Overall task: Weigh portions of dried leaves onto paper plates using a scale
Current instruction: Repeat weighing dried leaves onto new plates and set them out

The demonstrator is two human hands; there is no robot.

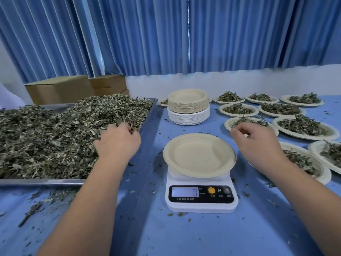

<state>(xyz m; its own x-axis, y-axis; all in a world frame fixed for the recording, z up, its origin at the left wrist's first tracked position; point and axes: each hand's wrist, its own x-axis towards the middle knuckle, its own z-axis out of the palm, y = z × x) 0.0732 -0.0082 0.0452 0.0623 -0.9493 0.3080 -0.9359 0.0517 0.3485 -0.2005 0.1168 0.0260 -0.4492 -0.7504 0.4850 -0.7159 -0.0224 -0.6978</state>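
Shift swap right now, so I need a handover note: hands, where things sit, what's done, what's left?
Left hand: fingers dug into the dried leaves at the right edge of the metal tray, gripping a handful.
Right hand: loosely curled, holding nothing, above the table right of the scale.
Empty paper plate sits on the scale; display reads 0.
Done: several filled plates laid out on the right.
Left: load this plate to weight, set it aside, repeat from the plate stack behind the scale.
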